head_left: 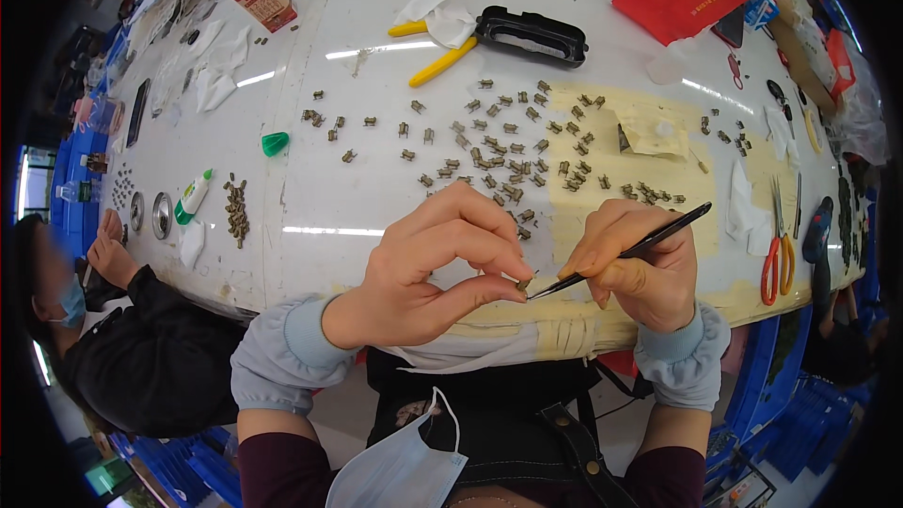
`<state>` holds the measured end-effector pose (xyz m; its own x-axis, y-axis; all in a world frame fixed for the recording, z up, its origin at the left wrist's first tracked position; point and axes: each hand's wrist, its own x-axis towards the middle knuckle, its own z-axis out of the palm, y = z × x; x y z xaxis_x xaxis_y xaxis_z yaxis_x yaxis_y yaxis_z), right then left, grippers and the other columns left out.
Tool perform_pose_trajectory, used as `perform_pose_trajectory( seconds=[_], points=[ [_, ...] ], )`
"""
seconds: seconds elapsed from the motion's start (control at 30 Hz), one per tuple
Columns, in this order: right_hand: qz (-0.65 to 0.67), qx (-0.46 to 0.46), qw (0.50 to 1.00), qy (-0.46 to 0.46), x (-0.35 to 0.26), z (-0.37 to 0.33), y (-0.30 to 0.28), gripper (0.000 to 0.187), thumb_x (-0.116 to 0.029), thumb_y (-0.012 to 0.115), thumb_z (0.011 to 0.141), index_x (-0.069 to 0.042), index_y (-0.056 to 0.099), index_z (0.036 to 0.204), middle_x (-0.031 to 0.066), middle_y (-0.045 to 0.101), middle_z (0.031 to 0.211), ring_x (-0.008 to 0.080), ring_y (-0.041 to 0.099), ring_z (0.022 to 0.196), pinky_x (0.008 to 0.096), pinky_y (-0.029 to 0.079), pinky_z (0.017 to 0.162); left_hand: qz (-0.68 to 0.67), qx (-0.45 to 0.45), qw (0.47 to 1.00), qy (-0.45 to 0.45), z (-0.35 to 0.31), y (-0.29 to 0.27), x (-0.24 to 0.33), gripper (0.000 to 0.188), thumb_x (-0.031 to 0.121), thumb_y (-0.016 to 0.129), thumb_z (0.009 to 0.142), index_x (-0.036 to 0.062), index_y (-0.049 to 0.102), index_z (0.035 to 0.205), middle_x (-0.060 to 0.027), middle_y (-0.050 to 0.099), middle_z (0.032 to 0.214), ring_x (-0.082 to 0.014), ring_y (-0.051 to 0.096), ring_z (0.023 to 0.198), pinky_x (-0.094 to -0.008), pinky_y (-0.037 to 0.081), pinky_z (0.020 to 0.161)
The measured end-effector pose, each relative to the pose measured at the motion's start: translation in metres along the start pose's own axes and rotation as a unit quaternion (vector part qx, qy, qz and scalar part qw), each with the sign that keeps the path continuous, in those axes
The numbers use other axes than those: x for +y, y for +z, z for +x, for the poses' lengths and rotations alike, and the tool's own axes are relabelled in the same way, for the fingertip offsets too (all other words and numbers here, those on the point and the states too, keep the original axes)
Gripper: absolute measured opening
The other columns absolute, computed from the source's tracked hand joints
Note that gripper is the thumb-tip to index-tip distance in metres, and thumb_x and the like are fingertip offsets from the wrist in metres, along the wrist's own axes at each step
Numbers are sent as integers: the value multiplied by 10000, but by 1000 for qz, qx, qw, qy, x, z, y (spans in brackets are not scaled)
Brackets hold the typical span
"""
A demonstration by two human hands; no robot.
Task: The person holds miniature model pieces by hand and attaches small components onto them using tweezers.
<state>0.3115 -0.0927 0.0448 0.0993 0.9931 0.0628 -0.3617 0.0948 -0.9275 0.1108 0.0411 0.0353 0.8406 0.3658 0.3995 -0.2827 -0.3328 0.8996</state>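
While the left hand [419, 268] pinches the small metal part [525, 283] between thumb and fingertips, the right hand [644, 268] clasps a slim black tool [670, 230], its tip beside that part. Likely light, stiff and easily dropped, the part suits gripping by its sides.

A small, dull metallic part [525, 283] is pinched in the left hand [437, 273]; a slim black tool [661, 232], tilted down leftward, is held in the right hand [647, 273], its tip just beside the part.
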Motion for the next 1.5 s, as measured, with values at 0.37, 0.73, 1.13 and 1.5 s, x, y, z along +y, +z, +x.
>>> perform_pose_trajectory(
  seconds=[0.37, 0.73, 1.13, 1.5],
  points=[
    [-8, 3, 1000, 5, -1, 0, 1, 149, -62, 711, 824, 62, 692, 904, 143, 638, 840, 138, 591, 614, 223, 470, 527, 22, -4, 999, 30, 1, 0, -1, 271, -52, 771, 720, 32, 659, 952, -130, 577, 990, -176, 563, 871, -270, 462, 739],
    [-26, 25, 999, 4, 1, -1, 2, 139, -59, 705, 824, 55, 697, 904, 128, 627, 817, 123, 571, 581, 220, 445, 498, 93, 40, 993, 64, 3, 3, 1, 265, 6, 799, 691, 47, 692, 930, -86, 607, 931, -186, 580, 787, -277, 466, 639],
    [-54, 45, 998, -2, 1, -1, 4, 118, -15, 678, 825, 60, 695, 915, 117, 619, 834, 112, 563, 577, 209, 442, 496, 187, 34, 977, 93, 0, 1, 0, 282, 6, 814, 678, 73, 696, 926, -88, 611, 929, -181, 574, 743, -278, 439, 614],
    [-45, 41, 998, 1, 2, -1, 2, 124, -12, 667, 827, 57, 688, 927, 117, 609, 856, 118, 572, 608, 212, 462, 515, 181, 37, 980, 78, 0, 2, 0, 267, 7, 812, 676, 68, 706, 913, -83, 613, 916, -179, 574, 743, -271, 439, 614]
  ],
)
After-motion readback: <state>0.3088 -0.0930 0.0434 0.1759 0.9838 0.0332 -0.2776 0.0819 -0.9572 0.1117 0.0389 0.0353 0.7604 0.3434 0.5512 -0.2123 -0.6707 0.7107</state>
